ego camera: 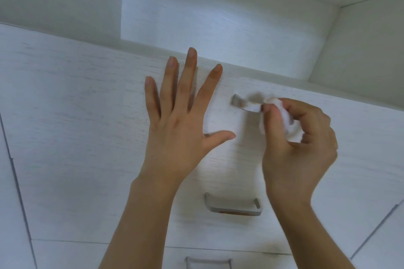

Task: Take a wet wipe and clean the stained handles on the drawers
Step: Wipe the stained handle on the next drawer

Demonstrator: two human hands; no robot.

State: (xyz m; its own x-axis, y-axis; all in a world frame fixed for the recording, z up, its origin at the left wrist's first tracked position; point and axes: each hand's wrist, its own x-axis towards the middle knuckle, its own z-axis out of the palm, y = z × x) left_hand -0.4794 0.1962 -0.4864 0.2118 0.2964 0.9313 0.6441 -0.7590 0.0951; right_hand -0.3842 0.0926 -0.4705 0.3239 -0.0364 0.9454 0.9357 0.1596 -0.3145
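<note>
Wipe [284, 120] in right hand [299, 144] on top handle [244, 105], long axis left-right.

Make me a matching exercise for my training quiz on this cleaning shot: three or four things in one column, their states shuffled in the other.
1. left hand
2. right hand
3. top handle
4. middle handle

a. brown stain along its lower edge
b. being rubbed with the wipe
c. spread flat on the drawer front
d. pinching a wet wipe

Pairs: 1-c, 2-d, 3-b, 4-a

matt woodgrain drawer front [87, 102], metal handle [242, 105]
</note>
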